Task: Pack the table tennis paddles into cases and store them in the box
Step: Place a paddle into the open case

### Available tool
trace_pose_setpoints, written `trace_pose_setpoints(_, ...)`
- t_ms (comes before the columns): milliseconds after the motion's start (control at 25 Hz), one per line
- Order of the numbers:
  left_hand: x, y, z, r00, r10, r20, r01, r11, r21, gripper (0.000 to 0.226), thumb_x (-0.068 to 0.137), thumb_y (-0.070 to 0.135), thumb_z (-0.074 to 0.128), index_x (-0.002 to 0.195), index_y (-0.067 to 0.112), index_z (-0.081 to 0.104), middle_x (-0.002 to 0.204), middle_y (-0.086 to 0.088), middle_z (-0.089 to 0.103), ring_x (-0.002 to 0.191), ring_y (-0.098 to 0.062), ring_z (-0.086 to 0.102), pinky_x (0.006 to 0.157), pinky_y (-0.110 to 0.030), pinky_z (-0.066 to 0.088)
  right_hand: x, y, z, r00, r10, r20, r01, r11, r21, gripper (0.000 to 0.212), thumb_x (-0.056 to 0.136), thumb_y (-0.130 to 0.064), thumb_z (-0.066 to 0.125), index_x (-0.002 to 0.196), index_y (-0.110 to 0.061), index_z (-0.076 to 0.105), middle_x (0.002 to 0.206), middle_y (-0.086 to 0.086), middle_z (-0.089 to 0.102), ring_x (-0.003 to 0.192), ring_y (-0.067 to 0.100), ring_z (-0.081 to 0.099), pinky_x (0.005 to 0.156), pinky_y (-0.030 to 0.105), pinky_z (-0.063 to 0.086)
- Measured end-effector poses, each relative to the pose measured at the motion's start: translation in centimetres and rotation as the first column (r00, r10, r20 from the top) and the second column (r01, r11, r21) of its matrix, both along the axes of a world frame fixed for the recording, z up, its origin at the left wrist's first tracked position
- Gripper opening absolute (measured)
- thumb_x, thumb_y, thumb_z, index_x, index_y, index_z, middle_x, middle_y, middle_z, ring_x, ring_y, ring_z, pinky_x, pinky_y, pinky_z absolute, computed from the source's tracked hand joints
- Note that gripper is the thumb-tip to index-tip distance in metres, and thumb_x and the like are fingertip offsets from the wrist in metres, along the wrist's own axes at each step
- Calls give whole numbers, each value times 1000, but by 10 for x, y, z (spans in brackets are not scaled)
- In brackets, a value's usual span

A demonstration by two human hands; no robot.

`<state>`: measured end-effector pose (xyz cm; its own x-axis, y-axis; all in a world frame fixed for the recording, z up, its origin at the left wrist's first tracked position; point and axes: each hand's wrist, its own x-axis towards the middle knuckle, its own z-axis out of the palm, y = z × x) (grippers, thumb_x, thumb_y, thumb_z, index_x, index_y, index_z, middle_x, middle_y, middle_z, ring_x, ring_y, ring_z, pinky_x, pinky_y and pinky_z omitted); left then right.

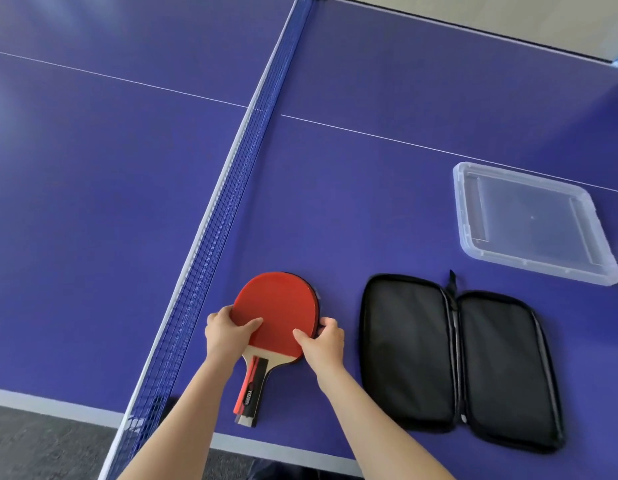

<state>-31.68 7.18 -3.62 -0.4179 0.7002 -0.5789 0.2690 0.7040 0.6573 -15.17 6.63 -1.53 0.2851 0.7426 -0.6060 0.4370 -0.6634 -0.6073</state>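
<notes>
A stack of table tennis paddles (pixel 278 306), red rubber on top with a black edge beneath, lies on the blue table near the net, handles pointing toward me. My left hand (pixel 227 332) grips the blade's left edge, thumb on the red face. My right hand (pixel 323 339) grips the right edge, thumb on top, fingers curled under. A black zip case (pixel 456 362) lies unzipped and flat to the right, empty. A shallow clear plastic box (pixel 529 220) sits beyond the case at the far right.
The blue net (pixel 217 237) runs diagonally just left of the paddles. The table's near edge (pixel 286 448) is close below the handles, with grey floor beneath. A white centre line (pixel 404 142) crosses the table behind.
</notes>
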Motion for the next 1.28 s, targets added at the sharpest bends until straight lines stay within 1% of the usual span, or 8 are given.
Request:
trace_pose_setpoints(160, 14, 1, 12, 1000, 26, -9, -26, 998, 55, 51, 76, 28, 78, 119, 7, 61, 116, -13, 59, 103, -28, 60, 90, -48, 52, 10, 4, 6, 1000, -14, 2, 14, 998, 54, 54, 82, -31, 71, 128, -14, 47, 122, 7, 48, 102, 19, 57, 87, 33, 53)
trace_pose_setpoints(280, 37, 7, 30, 999, 37, -14, -35, 993, 111, 53, 75, 30, 79, 119, 8, 60, 118, -10, 54, 102, -26, 59, 90, -47, 52, 30, 8, 18, 998, -52, -46, 58, 989, 139, 51, 82, -28, 72, 126, -15, 50, 121, 6, 48, 103, 19, 58, 89, 34, 54)
trace_pose_setpoints(520, 127, 13, 61, 1000, 19, -1, -19, 978, 207, 57, 75, 32, 79, 124, 12, 57, 116, 1, 44, 101, -18, 52, 82, -33, 46, 119, 4, 44, 985, -141, -95, 160, 956, 245, 51, 81, -24, 73, 127, -17, 53, 114, 2, 46, 99, 15, 57, 87, 28, 50)
trace_pose_setpoints(720, 242, 4, 65, 997, -78, 9, 75, 976, 204, 56, 77, 34, 77, 123, 9, 57, 114, -1, 43, 101, -21, 55, 82, -33, 47, 234, -11, 48, 977, -198, -78, 211, 949, 234, 50, 82, -23, 72, 128, -16, 53, 114, 3, 46, 97, 15, 56, 85, 26, 48)
trace_pose_setpoints(840, 313, -7, 58, 993, -113, 34, 105, 978, 182, 48, 81, 33, 73, 119, 8, 59, 113, -3, 43, 104, -25, 56, 93, -40, 49, 308, -20, 44, 977, -207, -57, 215, 952, 216, 51, 82, -21, 72, 129, -16, 54, 114, 3, 46, 95, 14, 56, 81, 25, 46)
trace_pose_setpoints(1000, 398, -19, 46, 992, -122, 28, 116, 981, 154, 42, 83, 28, 70, 117, 6, 59, 108, -2, 41, 108, -28, 54, 97, -42, 47, 395, -27, 30, 982, -187, -6, 185, 966, 181, 52, 82, -23, 72, 130, -18, 52, 111, -1, 44, 84, 3, 50, 78, 22, 41)
trace_pose_setpoints(1120, 434, -20, 38, 995, -96, 22, 93, 989, 115, 40, 84, 29, 69, 115, 6, 59, 110, -3, 42, 105, -28, 54, 93, -39, 48, 429, -23, 18, 989, -148, 22, 143, 978, 152, 53, 83, -25, 71, 131, -17, 51, 110, -2, 43, 83, 5, 48, 77, 24, 42)
trace_pose_setpoints(1280, 450, -10, 30, 995, -88, -39, 90, 994, 58, 44, 85, 31, 68, 119, 6, 58, 109, -3, 40, 106, -29, 55, 95, -44, 48, 444, -10, 7, 996, -77, 44, 69, 986, 152, 54, 84, -27, 71, 132, -15, 50, 109, 0, 44, 89, 12, 49, 78, 25, 44)
